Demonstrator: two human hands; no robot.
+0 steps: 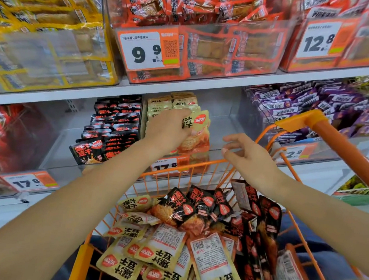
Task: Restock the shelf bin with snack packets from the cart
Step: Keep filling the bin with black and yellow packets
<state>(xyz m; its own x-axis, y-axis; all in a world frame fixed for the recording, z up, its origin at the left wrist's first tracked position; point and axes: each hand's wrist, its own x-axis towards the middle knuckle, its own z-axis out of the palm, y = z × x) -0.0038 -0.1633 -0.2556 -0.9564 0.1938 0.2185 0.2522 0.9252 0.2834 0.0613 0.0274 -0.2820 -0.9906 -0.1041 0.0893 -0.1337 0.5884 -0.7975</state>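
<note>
Nearest the camera lies a heap of flat foil snack packets, tan ones (165, 255) with bold black characters and black-and-red ones (218, 208), filling the orange wire cart (325, 137) almost to its rim. Many packets are therefore left to move.

The fingers (185, 126) of the left hand (168, 134) are curled round a small bunch of tan packets (199, 127), held upright at the mouth of the clear plastic shelf bin (221, 134) on the lower shelf, just past the cart's far rim. This bunch looks about to go in beside the tan packets already stacked (170, 106) at the far left of that bin. The right part of the bin appears still bare, so the tan section seems roughly half filled at most.

The right hand (248, 158) hovers over the cart's far edge, fingers loosely bent and spread, holding nothing; it is near the left hand but not touching it or the packets.

To the left in the same bin, black-and-red packets (111, 129) stand in rows that reach nearer the front, so that section looks further along. White price labels hang on the shelf edges, one (166, 166) right below the held bunch.
</note>
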